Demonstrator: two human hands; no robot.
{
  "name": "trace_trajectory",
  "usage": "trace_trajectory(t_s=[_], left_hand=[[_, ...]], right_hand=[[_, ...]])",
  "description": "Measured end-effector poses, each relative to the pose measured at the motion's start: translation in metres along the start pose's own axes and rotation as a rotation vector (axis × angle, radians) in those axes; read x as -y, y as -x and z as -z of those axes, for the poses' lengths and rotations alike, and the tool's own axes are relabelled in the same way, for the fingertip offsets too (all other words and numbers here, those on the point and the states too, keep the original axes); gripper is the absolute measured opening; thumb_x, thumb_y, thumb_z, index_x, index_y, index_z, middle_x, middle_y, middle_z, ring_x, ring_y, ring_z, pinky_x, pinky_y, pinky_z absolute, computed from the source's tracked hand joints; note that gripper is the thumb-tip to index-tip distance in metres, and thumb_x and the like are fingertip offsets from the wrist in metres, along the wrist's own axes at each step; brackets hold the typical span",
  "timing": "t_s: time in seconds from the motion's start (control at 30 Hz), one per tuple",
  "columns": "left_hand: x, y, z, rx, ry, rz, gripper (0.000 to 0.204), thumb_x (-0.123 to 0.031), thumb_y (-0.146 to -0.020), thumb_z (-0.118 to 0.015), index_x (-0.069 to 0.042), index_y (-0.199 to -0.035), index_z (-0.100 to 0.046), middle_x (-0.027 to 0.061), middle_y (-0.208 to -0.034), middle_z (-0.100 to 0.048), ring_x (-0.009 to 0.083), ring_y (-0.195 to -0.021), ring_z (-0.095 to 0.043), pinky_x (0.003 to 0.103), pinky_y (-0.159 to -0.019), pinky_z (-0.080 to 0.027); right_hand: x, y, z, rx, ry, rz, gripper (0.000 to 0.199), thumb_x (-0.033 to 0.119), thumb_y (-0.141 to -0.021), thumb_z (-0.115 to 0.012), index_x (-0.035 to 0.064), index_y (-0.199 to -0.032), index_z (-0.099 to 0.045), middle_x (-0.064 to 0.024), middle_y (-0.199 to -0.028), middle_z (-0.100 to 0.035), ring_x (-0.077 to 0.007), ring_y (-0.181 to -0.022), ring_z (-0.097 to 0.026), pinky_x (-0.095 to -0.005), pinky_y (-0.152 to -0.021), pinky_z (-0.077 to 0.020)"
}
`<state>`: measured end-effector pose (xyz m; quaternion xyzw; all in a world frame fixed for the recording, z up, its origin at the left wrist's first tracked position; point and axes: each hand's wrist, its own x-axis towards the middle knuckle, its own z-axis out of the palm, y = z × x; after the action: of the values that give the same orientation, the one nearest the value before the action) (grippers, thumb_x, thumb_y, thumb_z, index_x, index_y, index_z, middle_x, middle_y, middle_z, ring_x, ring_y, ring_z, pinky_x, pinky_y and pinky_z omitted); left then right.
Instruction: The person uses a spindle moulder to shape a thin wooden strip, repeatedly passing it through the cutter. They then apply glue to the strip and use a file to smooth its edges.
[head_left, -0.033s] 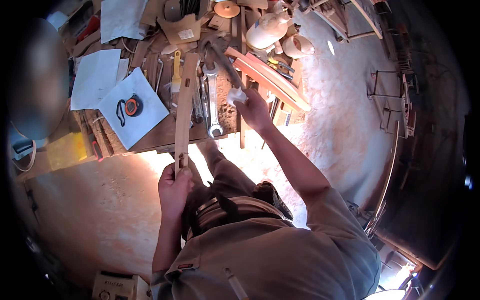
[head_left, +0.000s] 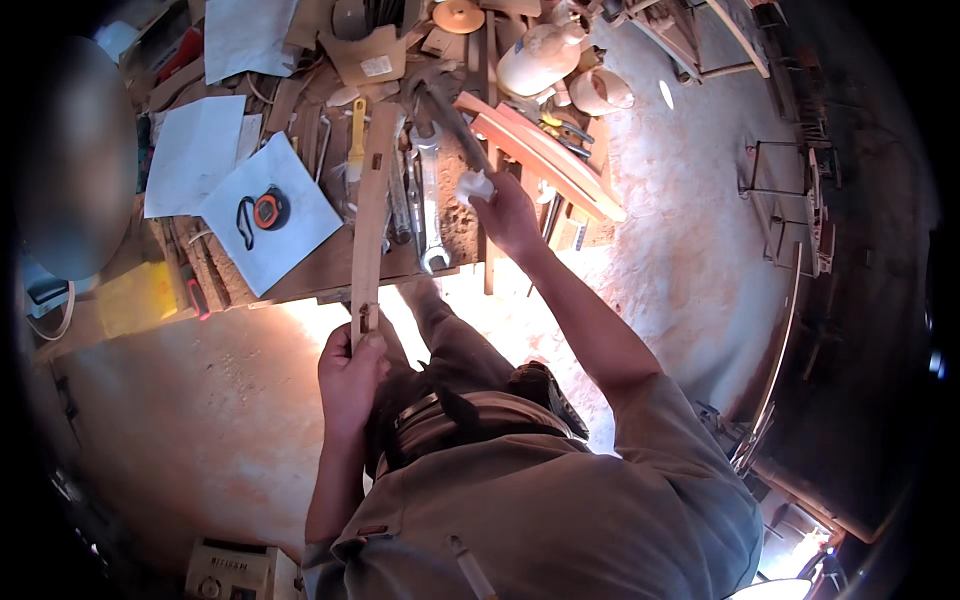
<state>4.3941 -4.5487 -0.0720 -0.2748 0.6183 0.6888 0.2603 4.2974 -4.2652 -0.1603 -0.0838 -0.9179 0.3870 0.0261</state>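
A long, narrow wooden strip (head_left: 370,220) with small slots cut near both ends slants from the bench top out over its front edge. My left hand (head_left: 350,375) is closed around its near end. My right hand (head_left: 512,218), over the bench, is closed on a small white piece (head_left: 473,187), whose kind I cannot make out. A dark-handled tool like a hammer (head_left: 455,120) reaches up to my right fingers; whether I grip it too is hidden. Left of that hand lie an open-ended wrench (head_left: 432,200) and a yellow-handled brush (head_left: 357,145).
On the bench's left, a tape measure (head_left: 266,210) rests on white paper (head_left: 275,255). Reddish wooden pieces (head_left: 545,155) lie right of the tool, near a white jug (head_left: 540,62) and a cup-like container (head_left: 603,92). A boxy machine (head_left: 235,570) stands on the floor behind.
The whole view has shifted very slightly. Both hands keep their grips, and the wooden strip stays in nearly the same place.
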Motion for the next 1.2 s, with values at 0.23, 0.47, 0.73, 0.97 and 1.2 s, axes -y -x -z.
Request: trace_trajectory(t_s=[0.23,0.47,0.73,0.97,1.2], left_hand=[[-0.007,-0.005,0.008,-0.022,-0.021,-0.014,0.016,-0.016,-0.088,-0.056,-0.002,-0.095,-0.057,0.0038,-0.073,-0.060,0.0082,-0.055,-0.054,0.022,-0.049,-0.046],[-0.005,-0.008,0.014,0.001,-0.007,-0.016,0.016,-0.015,-0.089,-0.056,-0.002,-0.097,-0.057,0.0040,-0.074,-0.061,0.0075,-0.055,-0.055,0.021,-0.049,-0.046],[-0.013,-0.011,0.010,-0.024,-0.011,0.008,0.016,-0.016,-0.086,-0.059,-0.002,-0.094,-0.056,0.0021,-0.070,-0.058,0.0072,-0.055,-0.053,0.021,-0.049,-0.043],[-0.008,-0.014,0.008,0.011,0.016,-0.007,0.022,-0.018,-0.087,-0.062,-0.001,-0.098,-0.056,0.0016,-0.071,-0.057,0.0062,-0.055,-0.052,0.020,-0.049,-0.042],[-0.005,-0.011,0.006,-0.005,-0.047,-0.012,0.015,-0.016,-0.089,-0.055,-0.002,-0.095,-0.055,0.0042,-0.074,-0.060,0.0086,-0.055,-0.054,0.023,-0.049,-0.044]], right_hand=[[-0.009,-0.022,-0.050,0.073,0.201,-0.219,0.024,0.021,-0.086,-0.059,0.0061,-0.103,-0.052,-0.0232,-0.101,-0.062,-0.0429,-0.094,-0.059,-0.0500,-0.078,-0.0469],[-0.004,-0.019,-0.042,0.080,0.159,-0.278,0.039,0.023,-0.083,-0.065,0.0108,-0.117,-0.052,-0.0227,-0.100,-0.064,-0.0412,-0.095,-0.061,-0.0478,-0.079,-0.0484],[-0.005,-0.009,-0.019,0.039,0.060,-0.175,0.034,0.008,-0.077,-0.068,0.0056,-0.110,-0.057,-0.0125,-0.087,-0.060,-0.0289,-0.084,-0.062,-0.0386,-0.074,-0.0486],[-0.006,0.027,-0.009,0.327,0.481,-0.100,0.016,0.025,-0.086,-0.059,0.0128,-0.094,-0.065,-0.0096,-0.098,-0.063,-0.0278,-0.085,-0.065,-0.0422,-0.073,-0.0525],[0.013,0.007,-0.013,0.643,0.758,-0.070,0.019,0.011,-0.086,-0.054,0.0076,-0.100,-0.066,-0.0105,-0.108,-0.064,-0.0297,-0.094,-0.067,-0.0391,-0.072,-0.0547]])
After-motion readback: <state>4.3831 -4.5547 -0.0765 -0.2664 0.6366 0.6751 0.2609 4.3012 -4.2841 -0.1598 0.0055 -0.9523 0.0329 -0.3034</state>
